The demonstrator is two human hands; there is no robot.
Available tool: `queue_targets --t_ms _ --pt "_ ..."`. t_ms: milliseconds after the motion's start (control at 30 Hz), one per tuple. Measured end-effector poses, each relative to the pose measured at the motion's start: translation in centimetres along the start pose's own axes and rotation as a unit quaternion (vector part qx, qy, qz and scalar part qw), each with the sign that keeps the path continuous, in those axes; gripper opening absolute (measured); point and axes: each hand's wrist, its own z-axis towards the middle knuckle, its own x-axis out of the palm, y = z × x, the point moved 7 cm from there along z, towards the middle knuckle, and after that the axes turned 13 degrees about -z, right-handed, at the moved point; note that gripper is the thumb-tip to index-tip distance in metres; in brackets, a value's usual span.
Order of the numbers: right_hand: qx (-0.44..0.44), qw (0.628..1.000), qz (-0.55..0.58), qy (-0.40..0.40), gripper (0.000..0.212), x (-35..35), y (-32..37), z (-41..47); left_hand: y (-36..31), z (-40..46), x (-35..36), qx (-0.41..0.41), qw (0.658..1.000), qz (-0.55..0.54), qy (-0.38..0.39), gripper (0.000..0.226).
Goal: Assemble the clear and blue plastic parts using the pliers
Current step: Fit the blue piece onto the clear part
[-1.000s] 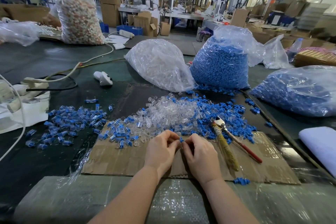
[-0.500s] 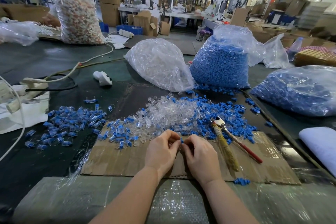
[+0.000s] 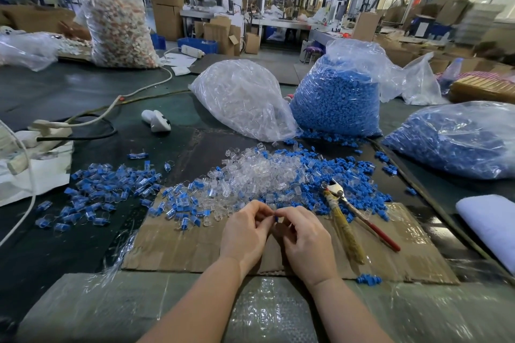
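Note:
My left hand [image 3: 246, 232] and my right hand [image 3: 305, 239] meet fingertip to fingertip over the cardboard sheet [image 3: 172, 248]. Between them they pinch a small blue plastic part [image 3: 276, 218]; a clear part may be with it, mostly hidden by my fingers. Just beyond lies a loose pile of clear parts [image 3: 259, 172] mixed with blue parts [image 3: 354, 175]. The pliers [image 3: 351, 214] lie on the cardboard to the right of my right hand, untouched, with one red handle and one wrapped handle. Joined clear-and-blue pieces [image 3: 106, 189] are heaped at the left.
A bag of clear parts [image 3: 242, 97] and two bags of blue parts [image 3: 340, 95] [image 3: 457, 136] stand behind the piles. A white handheld device [image 3: 156, 120], cables and a power strip lie at the left. A white cloth [image 3: 490, 223] sits at the right edge. A person works at the far left.
Both hands stay together in the same spot, with only small finger movements around the blue part. The pliers have not moved.

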Motion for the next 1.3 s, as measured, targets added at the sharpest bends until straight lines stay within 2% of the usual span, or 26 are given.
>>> queue_targets --t_ms 700,967,1100,1167,1233,1300 --pt "-0.023 0.999 0.001 -0.031 0.013 -0.3 0.3 -0.1 0.0 -0.3 -0.1 -0.007 1.0 -0.023 0.002 0.024" --pt "-0.023 0.999 -0.004 -0.041 0.026 -0.6 0.4 0.0 -0.2 -0.3 -0.2 -0.006 0.999 -0.03 -0.009 0.025" --pt "0.027 0.995 -0.045 -0.083 0.028 -1.8 -0.8 0.5 -0.2 -0.3 -0.1 -0.017 0.999 -0.044 -0.003 0.019" --pt "0.084 0.986 -0.096 -0.105 0.028 -3.0 -2.1 0.8 -0.2 -0.3 -0.1 -0.019 0.999 -0.047 0.001 0.018" --pt "0.173 0.967 -0.178 -0.061 0.037 -3.7 -4.2 1.1 -0.3 -0.4 -0.1 -0.018 0.999 -0.05 0.002 0.017" --pt "0.267 0.924 -0.27 0.058 0.058 -3.7 -6.9 1.0 -0.4 -0.4 -0.1 -0.016 0.999 -0.046 0.001 0.017"
